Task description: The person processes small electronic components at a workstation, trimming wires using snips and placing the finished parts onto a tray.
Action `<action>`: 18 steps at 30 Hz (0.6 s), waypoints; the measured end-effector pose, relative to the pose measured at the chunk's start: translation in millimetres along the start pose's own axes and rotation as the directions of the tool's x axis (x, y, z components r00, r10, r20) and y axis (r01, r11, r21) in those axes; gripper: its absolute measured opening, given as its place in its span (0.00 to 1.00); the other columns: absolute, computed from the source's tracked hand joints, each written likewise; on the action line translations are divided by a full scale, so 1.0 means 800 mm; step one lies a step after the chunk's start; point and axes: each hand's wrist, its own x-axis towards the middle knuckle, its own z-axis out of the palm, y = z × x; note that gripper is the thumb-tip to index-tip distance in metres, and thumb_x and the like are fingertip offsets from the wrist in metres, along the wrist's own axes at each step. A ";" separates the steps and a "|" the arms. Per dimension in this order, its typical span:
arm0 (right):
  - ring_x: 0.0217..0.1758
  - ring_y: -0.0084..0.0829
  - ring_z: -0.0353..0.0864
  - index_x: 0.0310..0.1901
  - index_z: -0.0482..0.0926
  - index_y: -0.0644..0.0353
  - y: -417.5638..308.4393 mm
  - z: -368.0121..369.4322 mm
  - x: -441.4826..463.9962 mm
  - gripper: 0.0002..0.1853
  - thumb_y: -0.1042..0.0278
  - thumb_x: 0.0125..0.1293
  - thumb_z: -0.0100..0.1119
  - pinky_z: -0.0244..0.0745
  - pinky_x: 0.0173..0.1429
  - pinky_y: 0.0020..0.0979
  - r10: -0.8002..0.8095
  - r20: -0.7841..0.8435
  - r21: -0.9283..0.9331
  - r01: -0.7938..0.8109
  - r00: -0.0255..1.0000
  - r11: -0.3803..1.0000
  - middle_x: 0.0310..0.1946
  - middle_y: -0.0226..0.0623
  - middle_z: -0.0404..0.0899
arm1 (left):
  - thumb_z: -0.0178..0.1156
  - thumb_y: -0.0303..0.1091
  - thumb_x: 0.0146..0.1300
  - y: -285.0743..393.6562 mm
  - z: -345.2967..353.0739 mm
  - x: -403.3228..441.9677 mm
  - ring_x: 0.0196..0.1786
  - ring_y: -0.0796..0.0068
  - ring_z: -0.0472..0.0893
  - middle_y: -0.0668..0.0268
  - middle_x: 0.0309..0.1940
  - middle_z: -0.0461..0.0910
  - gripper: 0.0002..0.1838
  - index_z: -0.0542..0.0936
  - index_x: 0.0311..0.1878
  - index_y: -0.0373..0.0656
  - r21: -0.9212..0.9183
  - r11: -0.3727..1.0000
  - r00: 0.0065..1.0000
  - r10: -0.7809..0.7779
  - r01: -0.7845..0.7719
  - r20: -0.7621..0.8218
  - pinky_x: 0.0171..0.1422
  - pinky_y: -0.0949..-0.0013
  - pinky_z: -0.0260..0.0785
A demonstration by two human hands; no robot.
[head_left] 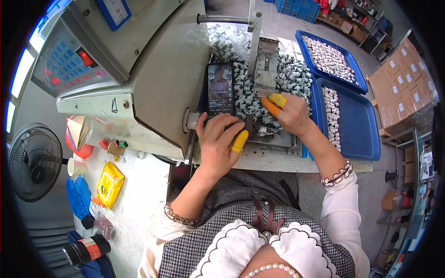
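Note:
My left hand (217, 144), a yellow cover on its thumb, lies with fingers spread between the machine's round white spindle (191, 120) and a dark block (249, 124). Its index fingertip is close to the block; I cannot tell whether they touch. My right hand (293, 116), with orange and yellow finger covers, has its fingers drawn together at the lower end of a metal press arm (266, 78). Whatever they pinch, if anything, is hidden. Just below, a small white-and-metal part (268, 131) sits on the metal fixture (282, 140).
Behind my hands lie many loose white-and-dark parts (293, 74) and a lit phone (220, 88). To the right, two blue trays (354, 127) hold rows of parts. A machine housing (162, 69) blocks the left; a fan (37, 162) and yellow wipes pack (110, 185) are farther left.

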 end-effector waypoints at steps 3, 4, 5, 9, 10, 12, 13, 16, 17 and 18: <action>0.29 0.28 0.77 0.35 0.84 0.58 -0.004 0.000 0.002 0.10 0.72 0.48 0.64 0.73 0.27 0.28 0.037 0.038 0.006 -0.037 0.999 0.999 0.29 0.29 0.75 | 0.64 0.26 0.47 -0.002 0.001 0.005 0.53 0.65 0.77 0.67 0.44 0.80 0.17 0.82 0.44 0.44 0.002 1.000 1.000 0.005 -0.005 -0.025 0.69 0.50 0.51; 0.29 0.28 0.77 0.35 0.84 0.58 -0.006 0.000 0.003 0.10 0.72 0.48 0.64 0.73 0.27 0.28 0.036 0.039 0.005 -0.036 0.999 0.999 0.29 0.29 0.75 | 0.63 0.25 0.46 -0.003 0.000 0.008 0.52 0.64 0.77 0.66 0.44 0.80 0.17 0.82 0.44 0.44 -0.008 1.000 1.000 -0.012 0.012 -0.012 0.68 0.52 0.52; 0.29 0.30 0.77 0.35 0.83 0.59 -0.008 -0.001 0.005 0.08 0.72 0.50 0.65 0.73 0.29 0.30 0.096 0.058 0.051 -0.099 0.994 0.994 0.28 0.30 0.76 | 0.62 0.24 0.46 -0.004 -0.001 0.012 0.51 0.64 0.77 0.66 0.44 0.80 0.17 0.82 0.44 0.44 -0.018 0.999 1.000 -0.030 0.030 0.000 0.67 0.53 0.53; 0.29 0.35 0.78 0.33 0.82 0.62 -0.027 -0.016 0.016 0.06 0.73 0.54 0.67 0.74 0.32 0.31 0.496 0.119 0.456 -0.491 0.860 0.742 0.28 0.35 0.78 | 0.58 0.19 0.46 -0.012 0.015 0.052 0.49 0.59 0.78 0.60 0.45 0.80 0.20 0.82 0.46 0.40 -0.142 0.988 0.995 -0.042 0.054 0.091 0.59 0.62 0.65; 0.29 0.32 0.79 0.35 0.83 0.64 -0.029 -0.026 0.021 0.05 0.74 0.57 0.66 0.74 0.34 0.27 0.592 0.193 0.509 -0.596 0.782 0.621 0.28 0.37 0.80 | 0.58 0.19 0.46 -0.012 0.025 0.062 0.49 0.59 0.78 0.60 0.45 0.80 0.20 0.82 0.46 0.40 -0.143 0.988 0.996 -0.043 0.055 0.083 0.59 0.62 0.65; 0.31 0.23 0.80 0.36 0.83 0.65 -0.026 -0.027 0.019 0.05 0.75 0.58 0.65 0.73 0.36 0.24 0.731 0.322 0.620 -0.717 0.601 0.317 0.30 0.37 0.82 | 0.58 0.18 0.47 -0.011 0.045 0.082 0.45 0.58 0.79 0.60 0.45 0.80 0.20 0.82 0.46 0.38 -0.308 0.948 0.970 -0.006 0.083 0.243 0.52 0.64 0.70; 0.33 0.19 0.80 0.38 0.83 0.67 -0.022 -0.024 0.017 0.06 0.76 0.60 0.64 0.73 0.38 0.22 0.738 0.361 0.649 -0.722 0.571 0.241 0.31 0.35 0.84 | 0.60 0.19 0.50 -0.009 0.050 0.091 0.41 0.60 0.81 0.59 0.45 0.81 0.17 0.82 0.46 0.38 -0.369 0.911 0.942 -0.055 0.183 0.331 0.47 0.66 0.73; 0.35 0.18 0.80 0.40 0.82 0.69 -0.021 -0.025 0.017 0.08 0.75 0.62 0.64 0.74 0.41 0.21 0.746 0.419 0.710 -0.699 0.518 0.087 0.32 0.32 0.84 | 0.62 0.20 0.53 -0.019 0.066 0.098 0.37 0.71 0.82 0.60 0.40 0.83 0.13 0.83 0.44 0.38 -0.390 0.905 0.958 -0.059 0.171 0.282 0.43 0.70 0.73; 0.35 0.18 0.80 0.40 0.82 0.69 -0.020 -0.027 0.018 0.08 0.75 0.62 0.64 0.74 0.41 0.21 0.747 0.416 0.708 -0.700 0.519 0.092 0.32 0.32 0.84 | 0.62 0.20 0.53 -0.017 0.066 0.100 0.37 0.71 0.82 0.60 0.40 0.83 0.13 0.83 0.44 0.38 -0.395 0.903 0.959 -0.056 0.167 0.279 0.43 0.70 0.73; 0.35 0.18 0.80 0.40 0.82 0.69 -0.021 -0.028 0.019 0.08 0.75 0.61 0.64 0.74 0.41 0.21 0.751 0.422 0.703 -0.707 0.508 0.083 0.32 0.32 0.84 | 0.63 0.22 0.54 -0.016 0.066 0.100 0.35 0.68 0.82 0.60 0.37 0.83 0.11 0.83 0.42 0.39 -0.418 0.868 0.935 -0.129 0.268 0.331 0.41 0.68 0.73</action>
